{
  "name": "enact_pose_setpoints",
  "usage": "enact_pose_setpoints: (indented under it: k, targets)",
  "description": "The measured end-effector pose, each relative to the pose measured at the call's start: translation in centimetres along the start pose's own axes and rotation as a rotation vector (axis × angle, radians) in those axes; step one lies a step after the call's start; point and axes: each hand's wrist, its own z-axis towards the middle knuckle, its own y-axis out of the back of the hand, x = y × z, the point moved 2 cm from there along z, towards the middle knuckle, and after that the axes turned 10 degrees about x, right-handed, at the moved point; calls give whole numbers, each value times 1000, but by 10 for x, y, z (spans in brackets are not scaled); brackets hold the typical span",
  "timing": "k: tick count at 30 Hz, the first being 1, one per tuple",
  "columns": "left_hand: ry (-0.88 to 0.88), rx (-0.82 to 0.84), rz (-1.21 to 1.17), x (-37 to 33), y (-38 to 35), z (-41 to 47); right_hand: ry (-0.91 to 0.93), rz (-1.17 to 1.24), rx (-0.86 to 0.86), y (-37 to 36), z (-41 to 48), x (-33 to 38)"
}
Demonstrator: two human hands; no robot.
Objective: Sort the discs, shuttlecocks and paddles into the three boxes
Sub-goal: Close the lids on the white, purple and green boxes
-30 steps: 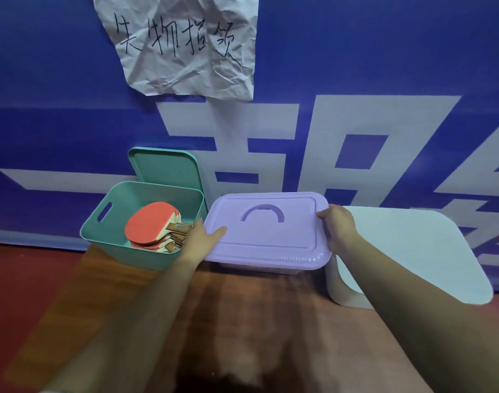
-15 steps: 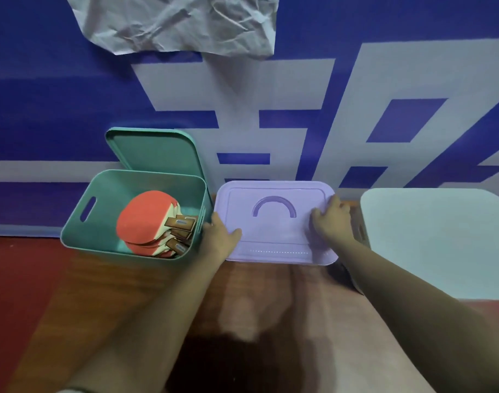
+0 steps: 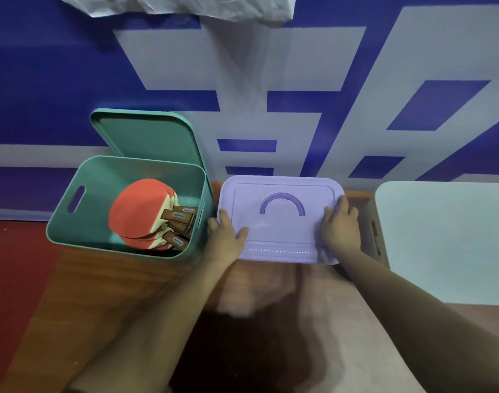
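Note:
Three boxes stand in a row against the wall. The green box (image 3: 62, 222) on the left is uncovered and holds several red paddles (image 3: 138, 211) with wooden handles. The purple lid (image 3: 282, 236) with its arched handle lies flat over the middle box, hiding what is inside. My left hand (image 3: 225, 236) grips the lid's left edge with the thumb on top. My right hand (image 3: 340, 225) rests on the lid's right side, fingers spread across the top. The white box (image 3: 376, 231) on the right is covered by its white lid (image 3: 446, 239). No discs or shuttlecocks show.
The green lid (image 3: 146, 137) leans upright against the blue-and-white banner wall behind the green box. A crumpled paper sheet (image 3: 186, 4) hangs on the wall above. The boxes sit on a wooden table (image 3: 271, 293); red floor (image 3: 10, 265) shows to its left.
The purple lid has gone from tilted and raised to lying flat on the middle box. Both hands slid from its side edges onto its top. My view has tipped downward.

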Motion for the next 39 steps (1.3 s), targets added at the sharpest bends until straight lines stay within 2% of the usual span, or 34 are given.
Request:
enact_pose_setpoints:
  k: [7, 11, 13, 18, 21, 26, 28, 35, 39]
  targets:
    - [-33, -13, 3, 4, -11, 2, 25, -35, -7, -8, -1, -5]
    - [-63, 4, 94, 5, -13, 9, 28, -74, -35, -12, 2, -7]
    - [-20, 10, 70, 3, -11, 7, 20, -77, -17, -11, -1, -6]
    - [4, 44, 196, -2, 6, -1, -60, -76, 75, 1, -11, 4]
    - [-20, 56, 186, -8, 27, -9, 32, -172, 77, 10, -31, 22]
    - [-269, -5, 42, -19, 84, -38, 110, -130, 75, 30, -76, 63]
    - [-309, -50, 16, -16, 113, -54, 144, -123, 95, 39, -95, 83]
    - [-194, -281, -53, 28, 197, -98, 307, -177, 116, 56, -143, 156]
    - [-118, -334, -4, 67, 230, -122, 376, -164, 130, 47, -157, 190]
